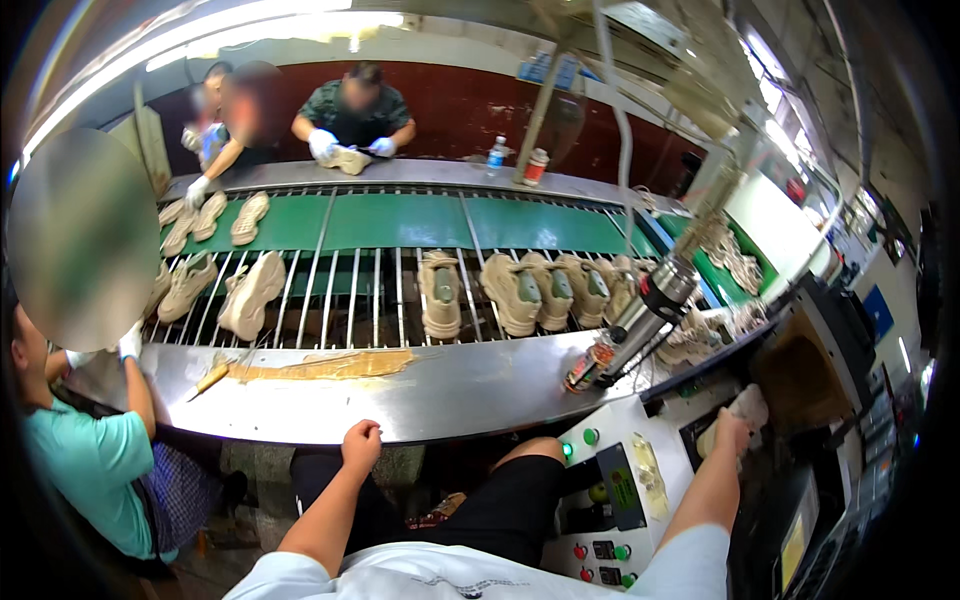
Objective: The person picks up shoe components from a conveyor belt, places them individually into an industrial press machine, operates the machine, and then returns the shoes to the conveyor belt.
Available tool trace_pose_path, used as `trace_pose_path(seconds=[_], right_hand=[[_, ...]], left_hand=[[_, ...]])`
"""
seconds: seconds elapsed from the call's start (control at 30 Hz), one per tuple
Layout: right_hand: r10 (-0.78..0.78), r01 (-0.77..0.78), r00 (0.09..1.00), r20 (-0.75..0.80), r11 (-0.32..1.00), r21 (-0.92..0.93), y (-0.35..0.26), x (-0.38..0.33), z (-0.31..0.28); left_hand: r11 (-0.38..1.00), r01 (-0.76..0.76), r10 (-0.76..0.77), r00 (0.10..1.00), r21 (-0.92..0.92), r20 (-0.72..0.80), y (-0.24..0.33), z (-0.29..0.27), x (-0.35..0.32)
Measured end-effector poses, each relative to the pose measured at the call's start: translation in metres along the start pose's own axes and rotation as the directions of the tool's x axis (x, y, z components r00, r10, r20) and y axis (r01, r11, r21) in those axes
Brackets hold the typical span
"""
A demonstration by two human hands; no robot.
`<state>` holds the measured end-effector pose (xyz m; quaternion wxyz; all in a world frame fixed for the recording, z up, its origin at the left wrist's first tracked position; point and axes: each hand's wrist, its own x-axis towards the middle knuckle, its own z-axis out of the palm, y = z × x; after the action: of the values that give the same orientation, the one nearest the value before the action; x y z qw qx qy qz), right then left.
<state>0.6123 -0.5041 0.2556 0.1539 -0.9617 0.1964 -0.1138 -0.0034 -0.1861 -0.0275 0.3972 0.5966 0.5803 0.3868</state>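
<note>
— At six o'clock, what are the person's own hands doing?

— The left hand [361, 441] is curled into a loose fist, its grip pressed together on nothing, resting at the near edge of the steel bench [450, 395]. The right hand [730, 432], out at four o'clock, has its grip closed around a pale shoe part [748, 406] beside the dark machine [810, 375].

— What lies nearest below them?

— A white control panel [610, 470] with green and red buttons sits between the two forearms, at five o'clock.

— And on the line?

— Beige shoes [520, 290] stand in a row on the metal rollers [350, 290] at twelve o'clock, with a green conveyor belt [400, 222] beyond. A smear of yellowish glue [330, 366] runs along the bench at ten o'clock. A steel flask [650, 310] leans at two o'clock, near a small bottle [590, 365].

— Others?

— A co-worker in a teal shirt [85, 465] sits at eight o'clock; two more work across the belt.
</note>
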Motion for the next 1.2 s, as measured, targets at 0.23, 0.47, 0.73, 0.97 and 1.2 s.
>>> trace_pose_path(seconds=[0.23, 0.47, 0.73, 0.97, 1.2], right_hand=[[-0.199, 0.493, 0.714, -0.671, 0.824, 0.281, 0.104, -0.037, 0.052], [-0.297, 0.252, 0.929, -0.221, 0.067, 0.966, 0.122, -0.135, 0.053], [-0.873, -0.581, 0.426, 0.237, -0.063, 0.811, 0.038, -0.305, 0.068], [-0.830, 0.450, -0.397, 0.391, 0.195, 0.871, -0.073, -0.462, -0.020], [-0.713, 0.245, -0.608, 0.349, 0.250, 0.937, -0.048, -0.489, 0.045]], left_hand=[[0.997, 0.001, -0.033, 0.914, 0.080, 0.405, 0.045, 0.039, 0.000], [0.904, 0.201, 0.219, 0.538, -0.376, 0.814, 0.110, 0.087, -0.054], [0.740, 0.251, 0.551, 0.307, -0.624, 0.776, 0.219, 0.057, -0.007], [0.396, 0.332, 0.186, 0.884, -0.856, 0.429, 0.184, -0.064, 0.055], [0.982, -0.156, 0.129, 0.966, -0.110, -0.224, 0.113, -0.043, 0.057]])
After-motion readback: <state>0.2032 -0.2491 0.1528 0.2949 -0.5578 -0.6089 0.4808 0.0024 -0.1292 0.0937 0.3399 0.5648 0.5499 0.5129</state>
